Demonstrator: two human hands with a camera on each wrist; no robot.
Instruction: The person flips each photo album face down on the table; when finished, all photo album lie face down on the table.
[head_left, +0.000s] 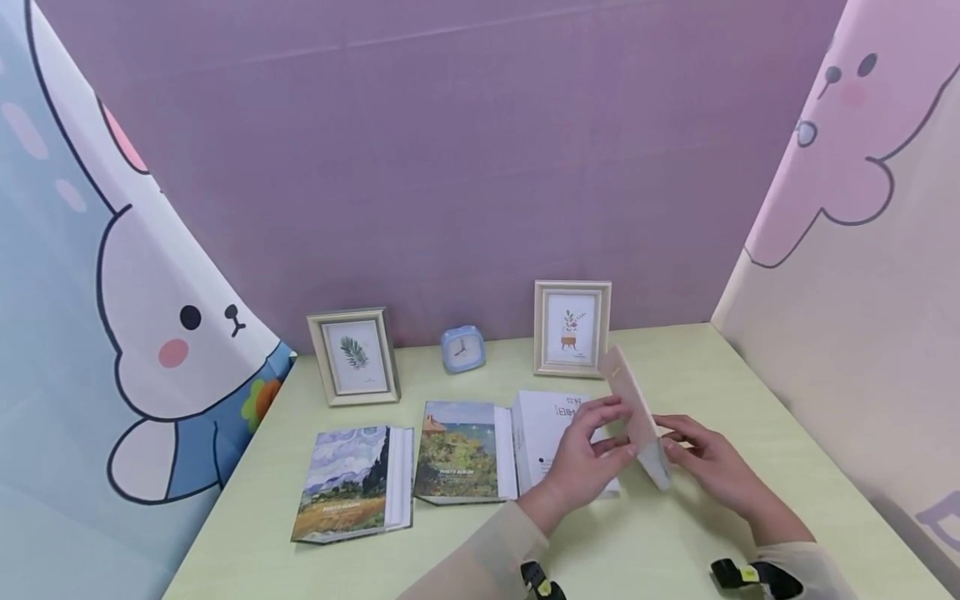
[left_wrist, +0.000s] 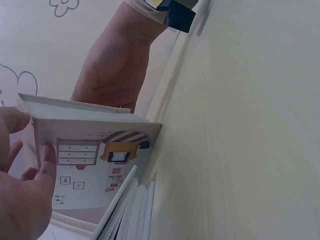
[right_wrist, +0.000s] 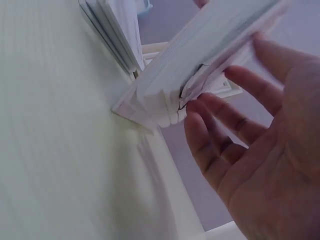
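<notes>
A pale pink album (head_left: 633, 408) stands tilted on its lower edge on the green table (head_left: 750, 400). My left hand (head_left: 592, 454) grips its left side, thumb and fingers pinching the cover (left_wrist: 95, 150). At the album's right side my right hand (head_left: 705, 462) has relaxed fingers (right_wrist: 220, 115) touching the lower back of the album (right_wrist: 210, 55), where its page edges show. The left wrist view shows an illustrated room with drawers on the cover, and the right hand (left_wrist: 112, 75) behind it. A white slipcase (head_left: 543, 421) lies flat just left of the album, partly under my left hand.
Two albums with painted covers (head_left: 352, 483) (head_left: 461, 450) lie flat at the left. At the back stand two picture frames (head_left: 354, 356) (head_left: 572, 327) and a small blue clock (head_left: 462, 348). Patterned walls enclose the table on three sides.
</notes>
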